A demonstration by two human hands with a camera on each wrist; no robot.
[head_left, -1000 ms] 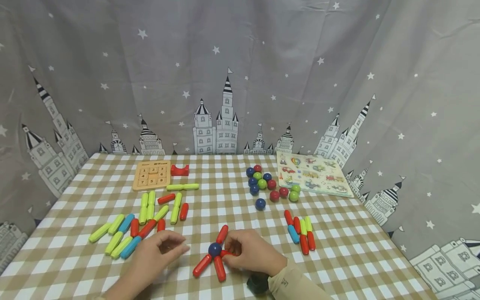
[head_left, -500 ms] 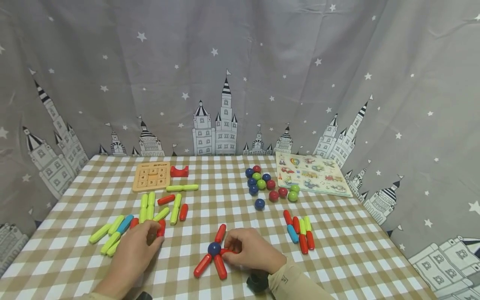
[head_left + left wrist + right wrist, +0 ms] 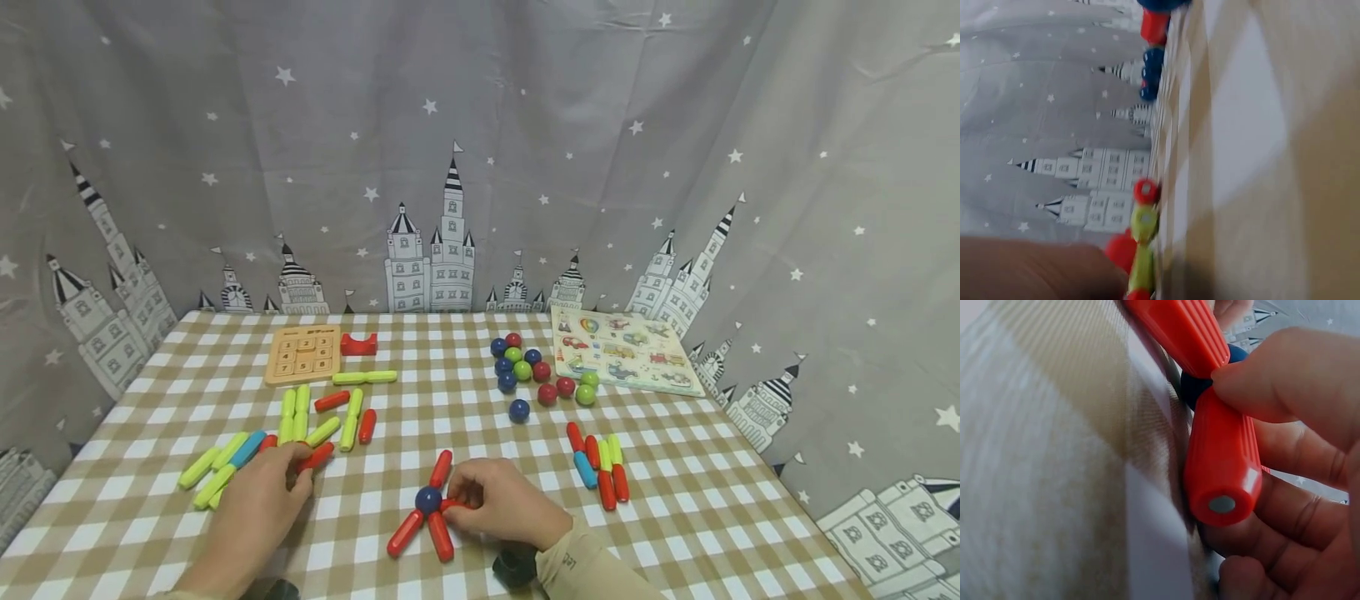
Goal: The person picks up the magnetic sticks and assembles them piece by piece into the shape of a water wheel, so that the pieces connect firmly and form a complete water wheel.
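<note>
Near the table's front, a blue ball (image 3: 428, 499) has several red sticks spreading from it. My right hand (image 3: 510, 502) pinches the red magnetic stick (image 3: 1224, 465) on the ball's right side, thumb near the ball; a metal disc shows in its free end. At the left pile, my left hand (image 3: 258, 504) has curled fingers, with one end of a red magnetic stick (image 3: 317, 455) between thumb and forefinger. That hand hides part of the pile. In the left wrist view, a finger (image 3: 1041, 269) lies close to red and green sticks (image 3: 1143, 225).
Green sticks (image 3: 349, 423) and a blue one (image 3: 247, 448) lie around the left hand. Coloured balls (image 3: 522, 370) sit at back centre-right, beside a picture board (image 3: 626, 350). More sticks (image 3: 606, 467) lie right. A number puzzle (image 3: 303, 354) and red block (image 3: 359, 343) stand at back left.
My left hand has moved left into the stick pile, and a red stick beside its fingertips has turned from upright to slanted. My right hand has stayed at the ball, holding its stick.
</note>
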